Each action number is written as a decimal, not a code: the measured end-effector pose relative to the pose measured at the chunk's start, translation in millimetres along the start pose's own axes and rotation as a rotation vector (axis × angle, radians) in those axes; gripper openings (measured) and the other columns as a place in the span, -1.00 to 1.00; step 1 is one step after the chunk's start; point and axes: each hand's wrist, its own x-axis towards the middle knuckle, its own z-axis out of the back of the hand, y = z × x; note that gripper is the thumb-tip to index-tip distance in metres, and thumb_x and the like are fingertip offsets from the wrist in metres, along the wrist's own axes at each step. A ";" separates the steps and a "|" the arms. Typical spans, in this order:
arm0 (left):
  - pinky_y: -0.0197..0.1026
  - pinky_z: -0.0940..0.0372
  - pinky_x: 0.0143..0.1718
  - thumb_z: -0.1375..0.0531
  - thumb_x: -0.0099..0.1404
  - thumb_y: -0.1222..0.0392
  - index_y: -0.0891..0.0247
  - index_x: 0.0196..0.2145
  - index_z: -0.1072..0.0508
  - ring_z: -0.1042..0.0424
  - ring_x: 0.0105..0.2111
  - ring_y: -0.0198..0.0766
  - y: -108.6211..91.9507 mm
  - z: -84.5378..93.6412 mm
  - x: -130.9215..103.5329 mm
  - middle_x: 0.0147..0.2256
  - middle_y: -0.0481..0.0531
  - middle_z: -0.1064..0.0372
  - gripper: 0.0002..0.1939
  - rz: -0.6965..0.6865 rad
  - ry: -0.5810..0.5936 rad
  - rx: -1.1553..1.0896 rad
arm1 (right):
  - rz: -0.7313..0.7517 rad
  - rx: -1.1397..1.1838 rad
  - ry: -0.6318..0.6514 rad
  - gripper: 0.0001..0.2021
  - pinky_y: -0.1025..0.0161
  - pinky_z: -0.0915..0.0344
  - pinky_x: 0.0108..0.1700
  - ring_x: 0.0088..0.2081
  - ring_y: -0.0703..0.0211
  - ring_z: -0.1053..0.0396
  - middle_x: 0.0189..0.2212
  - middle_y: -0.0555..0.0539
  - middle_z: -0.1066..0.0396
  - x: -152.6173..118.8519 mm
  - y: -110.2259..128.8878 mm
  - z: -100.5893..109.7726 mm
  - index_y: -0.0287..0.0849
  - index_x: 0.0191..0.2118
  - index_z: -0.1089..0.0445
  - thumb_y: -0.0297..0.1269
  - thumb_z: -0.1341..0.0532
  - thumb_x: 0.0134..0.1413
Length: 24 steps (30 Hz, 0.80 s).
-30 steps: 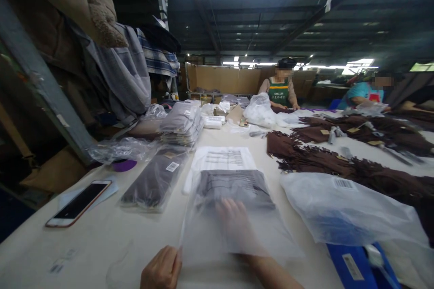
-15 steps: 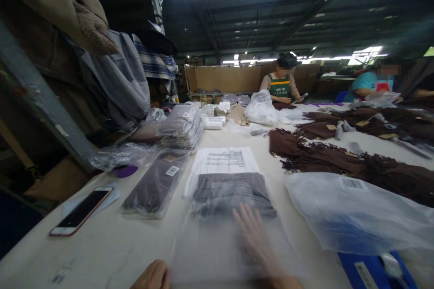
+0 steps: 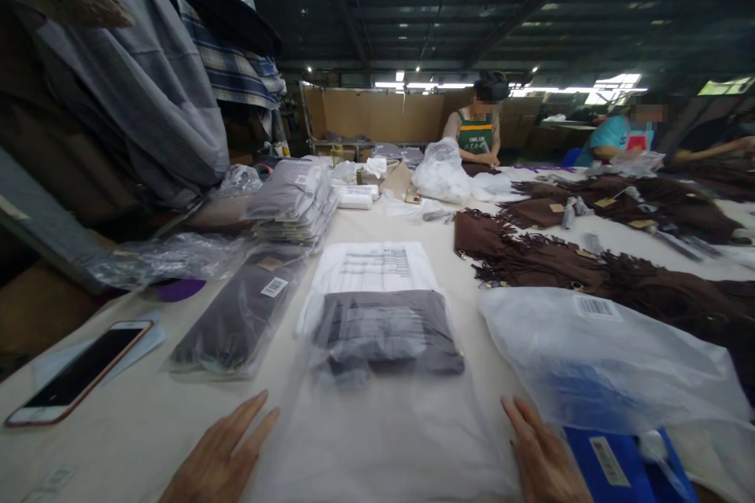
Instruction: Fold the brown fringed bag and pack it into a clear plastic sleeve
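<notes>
A frosted plastic bag [image 3: 377, 440] lies flat before me, with a folded dark grey cloth item [image 3: 436, 330] inside its far end. Beyond it, a white printed bag [image 3: 366, 259] shows from underneath. My left hand [image 3: 218, 456] is at the bag's left edge, fingers stretched and holding nothing. On the opposite side my right hand [image 3: 543, 452] rests by the right edge, fingers extended, also without a hold. Whether either hand touches the plastic is hard to make out. Left of the bag lies a bagged grey cloth item [image 3: 236, 322] with a barcode label.
A phone [image 3: 82, 369] lies at left, near a stack of bagged grey items [image 3: 289, 204]. To the right are another frosted bag [image 3: 602, 354] over a blue package [image 3: 613, 464] and brown fringed cloths [image 3: 548, 259]. Co-workers [image 3: 475, 134] work across the table.
My right hand has left the top of the bag and moved to its right side. My left hand has uncurled and come further into view. The camera view has shifted right and down.
</notes>
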 end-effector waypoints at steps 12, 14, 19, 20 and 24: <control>-0.03 0.05 0.22 0.09 0.36 0.25 0.20 0.18 -0.16 -0.10 0.18 -0.17 34.6 -28.2 57.9 0.12 0.04 -0.23 -0.56 -0.342 0.323 -0.612 | 0.321 0.374 0.470 -0.59 -0.01 -0.08 0.19 0.23 0.06 -0.02 0.13 -0.03 -0.24 75.6 7.7 -7.6 0.11 0.10 -0.27 -0.35 0.01 0.16; -0.09 -0.13 0.14 0.11 0.37 0.04 0.20 0.09 -0.30 -0.28 0.07 -0.14 32.9 -27.7 44.3 0.03 0.08 -0.35 -0.56 -0.053 0.404 -0.925 | 0.259 0.514 0.497 -0.67 0.10 -0.23 0.11 0.11 0.06 -0.24 -0.04 -0.08 -0.42 68.0 5.2 -10.8 0.04 0.01 -0.38 -0.25 -0.07 0.14; -0.18 -0.38 -0.22 0.10 0.24 -0.28 0.19 -0.42 -0.52 -0.48 -0.32 -0.13 4.2 -6.5 32.7 -0.41 -0.03 -0.51 -0.42 0.964 0.586 -1.057 | -0.176 0.532 0.285 -0.61 0.22 -0.41 -0.26 -0.35 0.08 -0.47 -0.59 -0.05 -0.45 38.8 14.4 -16.5 -0.04 -0.44 -0.51 0.11 -0.09 0.04; -0.18 -0.38 -0.27 0.08 0.21 -0.31 0.21 -0.51 -0.49 -0.46 -0.38 -0.13 -2.5 -2.3 34.4 -0.48 -0.04 -0.48 -0.41 1.066 0.581 -0.995 | -0.242 0.509 0.256 -0.58 0.24 -0.41 -0.33 -0.43 0.11 -0.46 -0.64 -0.03 -0.42 34.3 19.1 -15.3 -0.05 -0.46 -0.49 0.12 -0.05 0.07; -0.23 -0.36 -0.25 0.05 0.21 -0.21 0.22 -0.50 -0.44 -0.47 -0.32 -0.12 -21.8 -1.9 42.3 -0.48 -0.04 -0.46 -0.51 1.196 0.425 -0.682 | -0.395 0.362 0.278 -0.56 0.35 -0.33 -0.40 -0.44 0.15 -0.42 -0.56 -0.01 -0.43 27.3 42.8 -9.6 -0.05 -0.36 -0.48 0.11 0.02 0.11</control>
